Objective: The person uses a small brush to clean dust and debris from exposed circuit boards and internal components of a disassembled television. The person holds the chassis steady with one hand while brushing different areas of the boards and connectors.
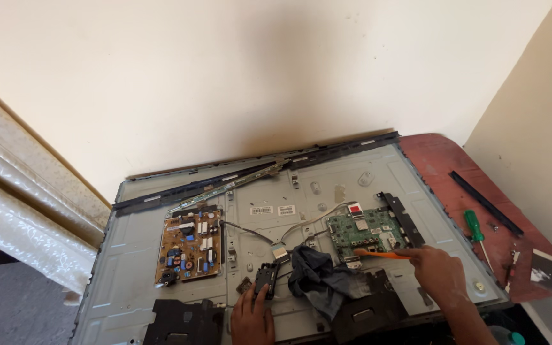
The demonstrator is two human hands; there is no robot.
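- Orange tool (pixel 381 254): pinched in the right hand (pixel 439 271), tip at the green board (pixel 365 231).
- Left hand (pixel 252 316): fingers resting loosely on a small black part (pixel 266 278), left of the green board, gripping nothing.

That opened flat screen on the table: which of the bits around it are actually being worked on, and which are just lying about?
In use:
- right hand holding an orange tool at the green circuit board
- left hand, fingers on a small black part
- grey metal back panel

Lying about:
- brown circuit board
- dark cloth
- green-handled screwdriver
- black strip on the red table
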